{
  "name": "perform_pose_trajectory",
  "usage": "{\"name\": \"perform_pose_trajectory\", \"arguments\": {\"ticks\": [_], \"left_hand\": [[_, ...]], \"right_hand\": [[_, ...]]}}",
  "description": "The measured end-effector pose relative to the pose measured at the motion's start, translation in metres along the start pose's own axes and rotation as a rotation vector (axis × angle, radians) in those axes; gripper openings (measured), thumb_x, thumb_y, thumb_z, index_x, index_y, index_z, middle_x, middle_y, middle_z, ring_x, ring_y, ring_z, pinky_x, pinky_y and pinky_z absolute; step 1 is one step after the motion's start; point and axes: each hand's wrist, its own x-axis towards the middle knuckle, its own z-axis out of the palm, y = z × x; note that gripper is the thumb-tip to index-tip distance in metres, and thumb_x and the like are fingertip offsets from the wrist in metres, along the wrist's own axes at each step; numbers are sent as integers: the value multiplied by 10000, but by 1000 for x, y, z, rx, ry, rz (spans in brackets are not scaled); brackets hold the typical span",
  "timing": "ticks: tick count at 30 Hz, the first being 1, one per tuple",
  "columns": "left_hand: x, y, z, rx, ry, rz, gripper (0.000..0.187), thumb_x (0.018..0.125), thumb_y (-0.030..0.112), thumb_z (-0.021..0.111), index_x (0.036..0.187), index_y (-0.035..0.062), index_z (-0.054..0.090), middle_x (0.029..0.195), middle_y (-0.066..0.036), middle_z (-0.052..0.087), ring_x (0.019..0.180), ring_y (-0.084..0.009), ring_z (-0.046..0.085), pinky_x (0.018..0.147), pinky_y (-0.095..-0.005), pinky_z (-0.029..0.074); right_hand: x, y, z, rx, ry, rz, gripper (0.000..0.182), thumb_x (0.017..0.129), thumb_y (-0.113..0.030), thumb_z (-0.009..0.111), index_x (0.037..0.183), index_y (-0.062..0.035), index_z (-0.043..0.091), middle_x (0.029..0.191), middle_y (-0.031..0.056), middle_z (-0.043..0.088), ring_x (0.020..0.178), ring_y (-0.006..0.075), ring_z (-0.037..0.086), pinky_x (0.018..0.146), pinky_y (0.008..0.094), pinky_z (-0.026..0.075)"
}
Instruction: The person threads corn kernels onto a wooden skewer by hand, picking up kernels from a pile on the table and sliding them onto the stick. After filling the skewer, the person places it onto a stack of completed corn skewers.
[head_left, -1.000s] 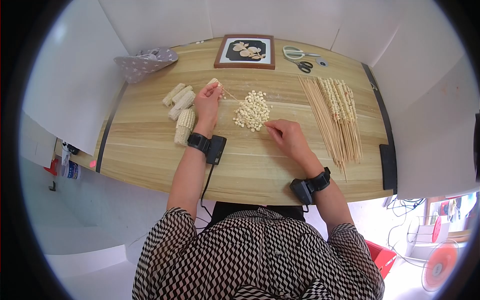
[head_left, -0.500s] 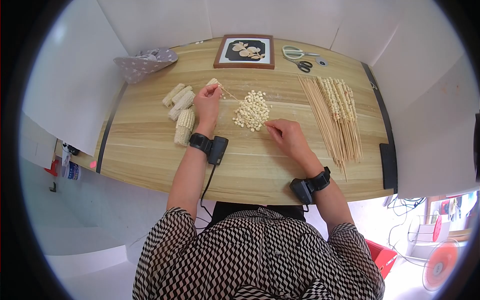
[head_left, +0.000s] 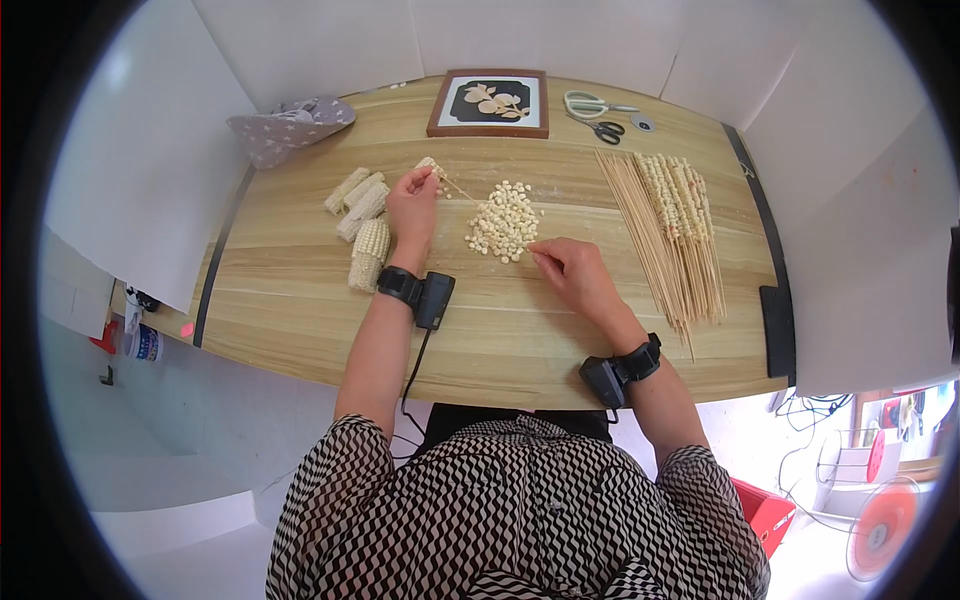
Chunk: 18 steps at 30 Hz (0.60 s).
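My left hand [head_left: 412, 208] is closed in a pinch at the upper left of a loose pile of pale corn kernels [head_left: 505, 225]. From its fingertips a thin wooden skewer [head_left: 459, 188] slants down toward the pile, where I lose sight of it among the kernels. A piece of corn [head_left: 428, 163] shows just beyond those fingers. At the pile's lower right edge, my right hand [head_left: 580, 278] has thumb and forefinger pressed together; what they hold is too small to make out. Left of my left hand lie several stripped cobs [head_left: 366, 207] and a cob with kernels [head_left: 370, 242].
Bare skewers [head_left: 640, 240] and skewers threaded with kernels [head_left: 675, 195] lie at the right. Along the back are a framed picture [head_left: 488, 130], light-handled scissors [head_left: 585, 104], black scissors [head_left: 608, 131] and a grey starred cloth [head_left: 290, 130]. A dark strip [head_left: 777, 330] edges the table.
My left hand has shifted very slightly to the left, still pinching the skewer. The right hand stays at the pile's edge with its fingers closed.
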Motion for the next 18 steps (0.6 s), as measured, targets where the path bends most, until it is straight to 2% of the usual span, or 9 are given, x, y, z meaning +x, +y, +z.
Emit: {"name": "perform_pose_trajectory", "arguments": {"ticks": [8, 10, 13, 18], "left_hand": [[-1, 1, 1, -7, -45, 0, 154, 841, 25, 620, 988, -19, 638, 812, -32, 645, 677, -72, 581, 627, -188, 468], [-2, 1, 0, -9, -75, -38, 155, 842, 23, 620, 990, -19, 639, 818, -35, 646, 686, -76, 587, 636, -189, 474], [-5, 2, 2, -66, -89, -105, 158, 842, 18, 619, 994, -18, 640, 826, -37, 647, 686, -78, 588, 632, -197, 483], [-6, 2, 3, -42, -99, -23, 148, 839, 23, 618, 974, -32, 645, 826, -48, 650, 687, -85, 604, 631, -198, 501]], "right_hand": [[-1, 2, 1, 5, 11, -3, 146, 800, -66, 607, 912, 12, 658, 827, 190, 642, 745, 344, 624, 654, 371, 499], [-1, 3, 1, -7, 21, -22, 158, 805, -50, 603, 942, 0, 664, 821, 175, 646, 705, 301, 631, 624, 336, 492], [-1, 5, 2, -9, 21, -28, 158, 805, -51, 603, 941, 1, 664, 818, 178, 645, 705, 306, 632, 624, 338, 492], [-1, 4, 2, -15, 20, -17, 156, 804, -52, 603, 937, 4, 663, 814, 181, 644, 706, 311, 631, 623, 339, 492]]}}
